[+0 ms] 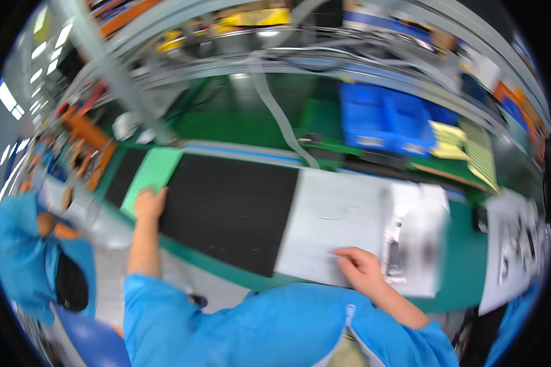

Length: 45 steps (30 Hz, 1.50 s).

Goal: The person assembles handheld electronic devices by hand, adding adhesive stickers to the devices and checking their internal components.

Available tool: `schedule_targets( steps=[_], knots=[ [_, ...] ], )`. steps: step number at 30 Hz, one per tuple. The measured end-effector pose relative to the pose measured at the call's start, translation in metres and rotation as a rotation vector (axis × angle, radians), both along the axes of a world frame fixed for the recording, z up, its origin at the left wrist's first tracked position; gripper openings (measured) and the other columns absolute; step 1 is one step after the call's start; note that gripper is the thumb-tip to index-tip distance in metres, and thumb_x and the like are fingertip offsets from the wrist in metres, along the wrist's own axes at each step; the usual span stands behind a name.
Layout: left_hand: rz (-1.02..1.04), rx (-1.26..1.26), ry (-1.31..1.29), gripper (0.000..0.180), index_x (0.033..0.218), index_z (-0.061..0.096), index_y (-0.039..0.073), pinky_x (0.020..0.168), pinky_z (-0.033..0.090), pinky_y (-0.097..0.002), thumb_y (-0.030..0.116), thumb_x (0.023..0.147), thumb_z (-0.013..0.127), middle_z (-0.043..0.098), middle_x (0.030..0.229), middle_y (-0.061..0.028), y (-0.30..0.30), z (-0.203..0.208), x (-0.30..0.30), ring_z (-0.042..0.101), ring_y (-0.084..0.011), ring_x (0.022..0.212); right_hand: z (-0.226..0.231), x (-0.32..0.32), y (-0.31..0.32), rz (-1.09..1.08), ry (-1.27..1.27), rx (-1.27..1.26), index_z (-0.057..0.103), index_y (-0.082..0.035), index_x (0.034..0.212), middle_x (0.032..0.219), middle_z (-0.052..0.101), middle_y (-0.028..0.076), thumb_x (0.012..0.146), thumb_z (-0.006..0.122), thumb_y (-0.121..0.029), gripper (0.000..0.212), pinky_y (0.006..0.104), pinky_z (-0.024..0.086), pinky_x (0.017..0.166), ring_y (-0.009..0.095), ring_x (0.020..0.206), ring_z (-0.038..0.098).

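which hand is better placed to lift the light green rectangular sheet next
Likely the left hand: it is at the light green rectangular sheet, while the right hand is over the white rectangular sheet.

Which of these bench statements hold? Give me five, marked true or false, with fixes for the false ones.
1. The black mat lies left of the white sheet. True.
2. The right hand is over the black mat. False: the right hand is over the white sheet.
3. The left hand is at the green strip. True.
4. The person's sleeves are yellow. False: the sleeves are blue.
5. The blue bins are beyond the white sheet. True.
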<state>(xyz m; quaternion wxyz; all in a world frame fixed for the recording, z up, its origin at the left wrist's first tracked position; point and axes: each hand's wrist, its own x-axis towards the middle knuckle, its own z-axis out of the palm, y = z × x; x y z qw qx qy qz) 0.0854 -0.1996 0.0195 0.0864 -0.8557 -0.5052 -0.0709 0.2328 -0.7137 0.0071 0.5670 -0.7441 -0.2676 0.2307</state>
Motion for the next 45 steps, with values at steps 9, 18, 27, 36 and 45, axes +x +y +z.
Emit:
schedule_targets(
  steps=[9, 18, 27, 36, 45],
  knots=[
    [-0.987, -0.244, -0.586, 0.023, 0.102, 0.059, -0.003, 0.086, 0.043, -0.0363, 0.01, 0.083, 0.058, 0.058, 0.103, -0.0172, -0.183, 0.038, 0.08, 0.056, -0.0316, 0.098, 0.022, -0.003, -0.012, -0.061, 0.031, 0.135, 0.061, -0.001, 0.102, 0.078, 0.06, 0.007, 0.084, 0.06, -0.012, 0.021, 0.0239, 0.044, 0.058, 0.01, 0.065, 0.053],
    [-1.475, -0.774, -0.428, 0.036, 0.106, 0.058, -0.003, 0.089, 0.043, -0.0362, 0.01, 0.073, 0.068, 0.057, 0.112, -0.0178, -0.333, 0.015, 0.139, 0.055, -0.033, 0.103, 0.021, 0.049, -0.159, -0.855, -0.453, -0.341, 0.057, 0.005, 0.109, 0.098, 0.06, 0.017, 0.087, 0.055, -0.014, 0.03, 0.0299, 0.047, 0.073, 0.023, 0.086, 0.06],
    [-1.636, -0.793, -0.237, 0.061, 0.12, 0.05, -0.004, 0.098, 0.038, -0.0389, 0.025, 0.071, 0.073, 0.037, 0.134, -0.0282, -0.416, 0.001, 0.155, 0.041, -0.0388, 0.122, 0.032, 0.025, -0.173, -0.735, -0.126, -0.261, 0.057, 0.004, 0.114, 0.103, 0.062, 0.02, 0.083, 0.061, -0.018, 0.038, 0.0318, 0.048, 0.077, 0.026, 0.093, 0.06],
    [-1.611, -0.564, -0.197, 0.067, 0.117, 0.051, -0.007, 0.09, 0.044, -0.0397, 0.028, 0.065, 0.076, 0.041, 0.128, -0.0309, -0.436, 0.011, 0.156, 0.051, -0.0392, 0.11, 0.052, 0.06, -0.189, 0.038, -0.78, -0.72, 0.064, 0.001, 0.082, 0.103, 0.06, 0.012, 0.07, 0.065, -0.012, 0.018, 0.0362, 0.051, 0.076, 0.028, 0.09, 0.06],
    [-1.687, -0.558, -0.26, 0.056, 0.105, 0.056, -0.007, 0.089, 0.044, -0.0409, 0.023, 0.062, 0.076, 0.047, 0.118, -0.0286, -0.441, 0.007, 0.156, 0.05, -0.0397, 0.107, 0.07, 0.067, -0.163, 0.446, -0.998, -1.095, 0.057, -0.001, 0.105, 0.088, 0.057, 0.019, 0.075, 0.057, -0.009, 0.032, 0.0355, 0.054, 0.062, 0.029, 0.076, 0.064]
  ],
)
